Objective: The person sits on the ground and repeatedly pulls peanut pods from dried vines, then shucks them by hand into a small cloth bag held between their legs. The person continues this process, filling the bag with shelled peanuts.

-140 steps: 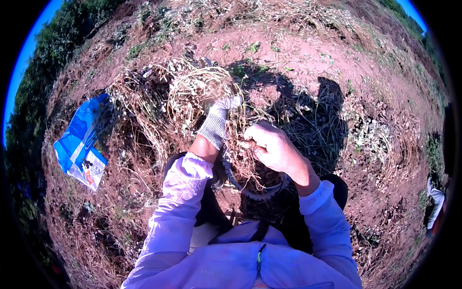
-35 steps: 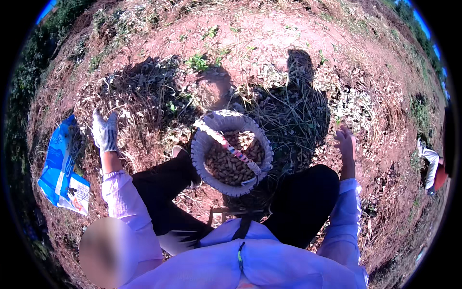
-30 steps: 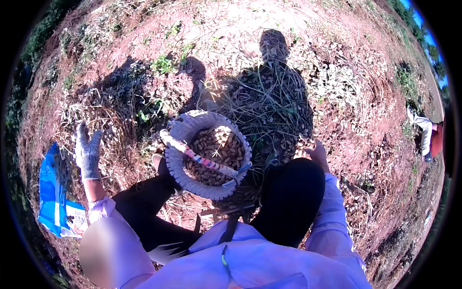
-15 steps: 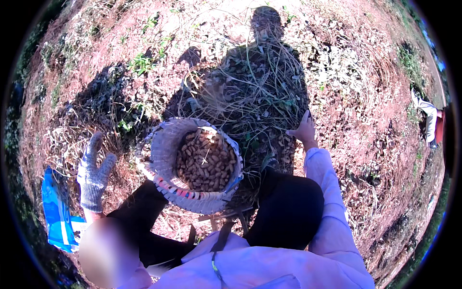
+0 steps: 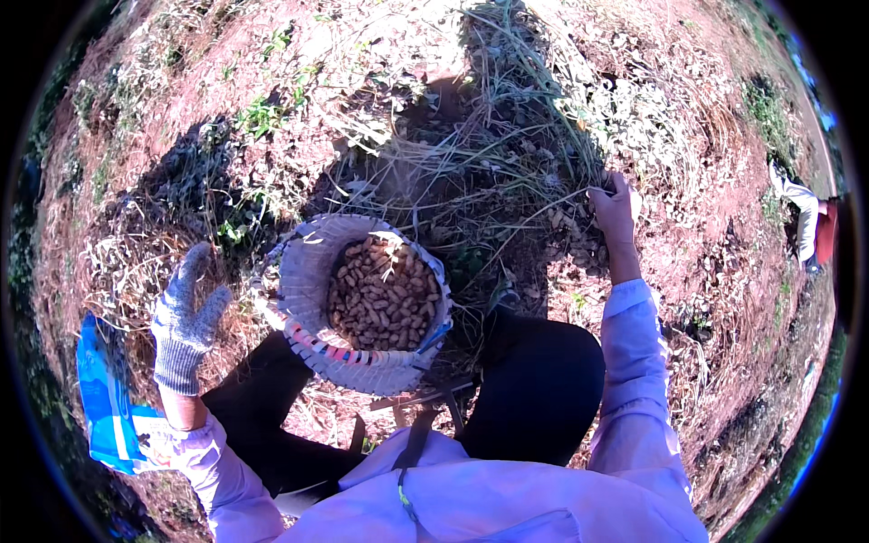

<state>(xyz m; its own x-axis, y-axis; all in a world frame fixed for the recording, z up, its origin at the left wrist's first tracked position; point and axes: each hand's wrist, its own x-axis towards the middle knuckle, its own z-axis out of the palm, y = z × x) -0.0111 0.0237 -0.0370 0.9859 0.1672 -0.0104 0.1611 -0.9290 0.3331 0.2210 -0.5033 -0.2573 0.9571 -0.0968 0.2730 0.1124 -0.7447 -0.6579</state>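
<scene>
My right hand [image 5: 616,210], bare, is closed on the edge of a tangle of dry peanut vines [image 5: 520,149], whose long stems trail off to the left and away. To the left, my left hand [image 5: 185,324] in a grey knitted glove is held up with thumb and fingers apart, holding nothing. Between my knees a pale woven basket [image 5: 303,262] with a pink and orange banded rim leans toward me. Peanuts in their shells [image 5: 380,303] fill its lower part, with a bit of dry stem lying on top.
A blue and white plastic bag [image 5: 104,394] lies by my left forearm. Dry stalks and leaves [image 5: 647,113] litter the reddish soil all around. At the far right edge another person [image 5: 801,213] in a white sleeve bends over the ground. My knee [image 5: 548,385] borders the basket's right.
My right hand has moved right and away and closed on the vines, and the tangle has shifted and spread. The left hand has moved slightly right and stays open.
</scene>
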